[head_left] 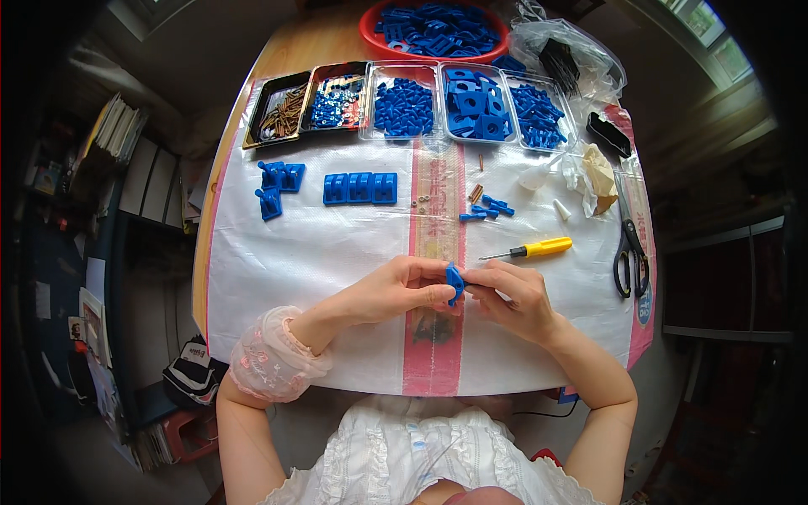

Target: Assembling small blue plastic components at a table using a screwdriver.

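Note:
Near the front middle of the table, my left hand point(391, 290) grips a small blue plastic part point(455, 279) between thumb and fingers. My right hand point(515, 296) is closed in a pinch against that part's right side. Whatever sits between the right fingertips is too small to make out. Just beyond the right hand lies a screwdriver point(545, 247) with a yellow handle, its shaft pointing left. Farther off are several small blue plastic levers point(488, 209), a few copper-coloured screws point(475, 194) and some tiny nuts point(421, 202).
Across the back stand trays of screws point(284, 114), metal pieces point(337, 103), small blue parts point(404, 108), square blue plates point(475, 105) and blue levers point(537, 116). A red basin point(367, 34) is behind them. Blue assemblies point(360, 188) sit left; black scissors point(629, 257) lie right.

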A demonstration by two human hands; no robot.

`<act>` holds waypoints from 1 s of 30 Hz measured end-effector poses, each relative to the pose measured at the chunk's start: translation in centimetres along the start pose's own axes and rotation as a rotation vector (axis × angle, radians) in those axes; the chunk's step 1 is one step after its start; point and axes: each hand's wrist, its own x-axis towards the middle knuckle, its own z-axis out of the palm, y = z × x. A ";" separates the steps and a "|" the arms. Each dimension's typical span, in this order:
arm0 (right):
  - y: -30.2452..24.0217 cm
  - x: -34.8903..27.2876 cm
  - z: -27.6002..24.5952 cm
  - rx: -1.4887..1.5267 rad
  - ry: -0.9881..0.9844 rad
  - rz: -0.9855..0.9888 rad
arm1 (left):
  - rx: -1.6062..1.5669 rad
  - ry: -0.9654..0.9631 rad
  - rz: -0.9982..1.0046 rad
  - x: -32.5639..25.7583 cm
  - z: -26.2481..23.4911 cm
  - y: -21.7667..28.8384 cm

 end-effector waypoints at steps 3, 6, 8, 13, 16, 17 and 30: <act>-0.3 0.0 -0.1 -0.004 -0.019 0.011 | -0.005 0.006 0.010 -0.1 0.2 0.2; 0.0 -0.3 0.1 0.002 -0.011 -0.023 | -0.009 0.003 0.015 -0.1 0.2 0.2; 0.0 -0.3 0.1 -0.007 -0.013 -0.033 | -0.010 0.001 0.017 -0.1 0.2 0.2; -0.1 -0.2 0.1 -0.015 -0.004 -0.032 | -0.012 0.013 0.010 -0.1 0.3 0.1; -0.3 0.1 -0.1 -0.033 0.000 -0.027 | -0.017 0.010 0.006 -0.1 0.4 0.2; -0.3 0.1 -0.1 -0.030 0.001 -0.024 | -0.022 0.009 0.006 -0.1 0.4 0.2; 0.1 0.5 -0.7 0.000 -0.068 -0.035 | -0.024 -0.017 -0.022 0.1 -0.2 -0.3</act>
